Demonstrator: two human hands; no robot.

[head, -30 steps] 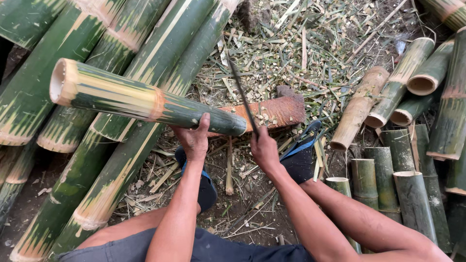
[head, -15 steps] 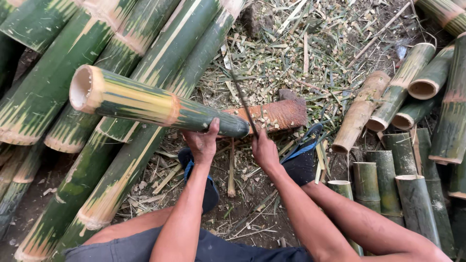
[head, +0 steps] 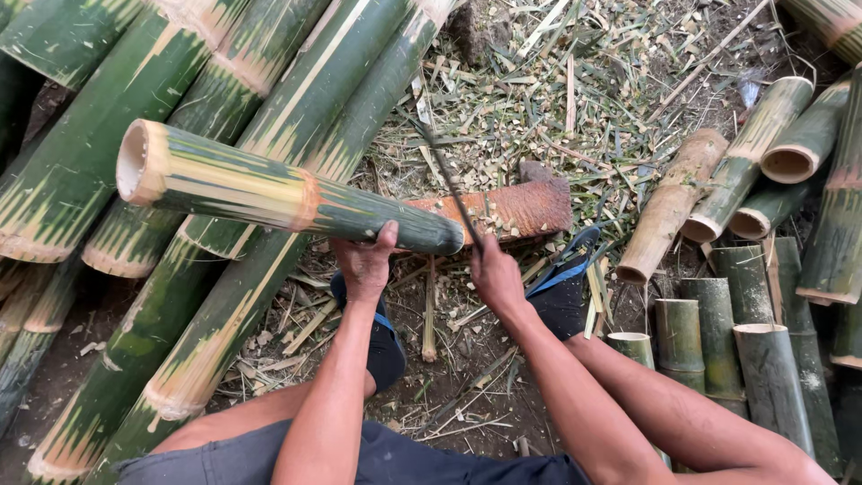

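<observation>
My left hand (head: 366, 263) grips the underside of a short green bamboo section (head: 278, 195), tilted with its open cut end up at the left and its other end resting on a reddish wooden block (head: 516, 209). My right hand (head: 494, 274) is closed on the handle of a long dark blade (head: 449, 178), whose edge lies against the bamboo's right end. Both forearms reach in from the bottom of the view.
Long green bamboo poles (head: 296, 99) lie diagonally at the left. Short cut bamboo sections (head: 718, 332) stand and lie at the right. Shavings and splinters (head: 575, 90) cover the ground. Dark sandals with blue straps (head: 561, 287) sit by the block.
The bamboo section has shifted right and its open end has risen slightly. The blade stays at its right end; both hands hold on as before.
</observation>
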